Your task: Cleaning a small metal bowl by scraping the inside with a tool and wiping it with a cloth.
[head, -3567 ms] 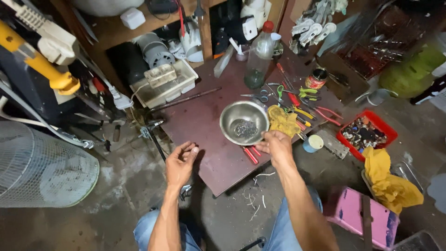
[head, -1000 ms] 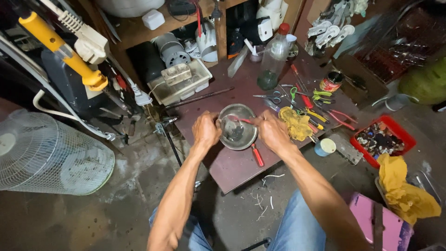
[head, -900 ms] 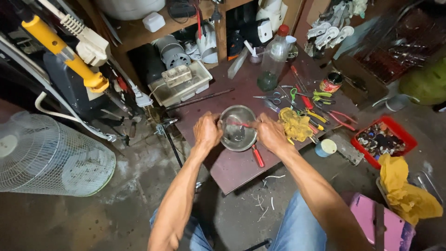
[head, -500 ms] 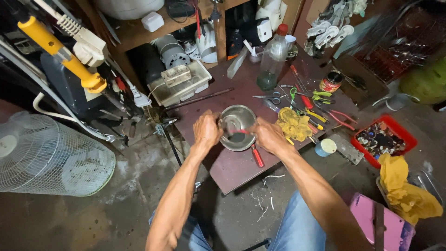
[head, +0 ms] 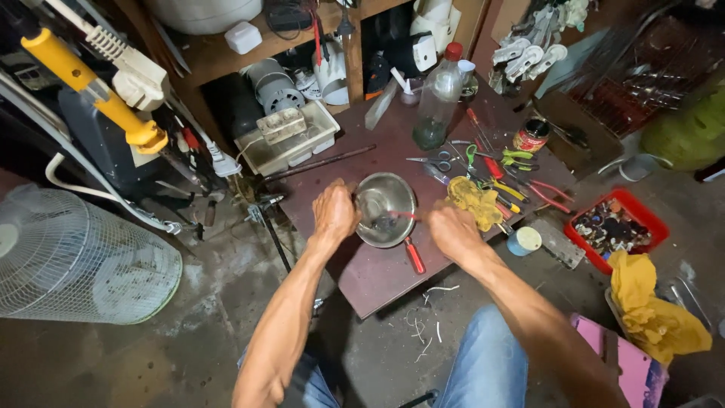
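A small steel bowl (head: 387, 198) with dark bits in it stands on a low dark red table (head: 377, 272). My left hand (head: 334, 212) is closed on the bowl's left rim. My right hand (head: 451, 229) is just right of the bowl, fingers pinched on a thin red rod (head: 406, 215) whose tip reaches into the bowl. A red-handled tool (head: 414, 256) lies partly under the bowl's near side. What the rod touches inside is too small to tell.
A yellow cloth (head: 473, 199), scissors (head: 431, 161), several hand tools, a can (head: 531, 134) and a red-capped plastic bottle (head: 438, 98) crowd the table's right. A white tray (head: 260, 153) sits at the back left, a fan guard (head: 75, 261) on the floor left, a red parts tray (head: 638, 219) right.
Earlier my left hand hung open off the table's left edge; it has come up to grip the bowl's rim. Over the last second both hands stay at the bowl, barely shifting.
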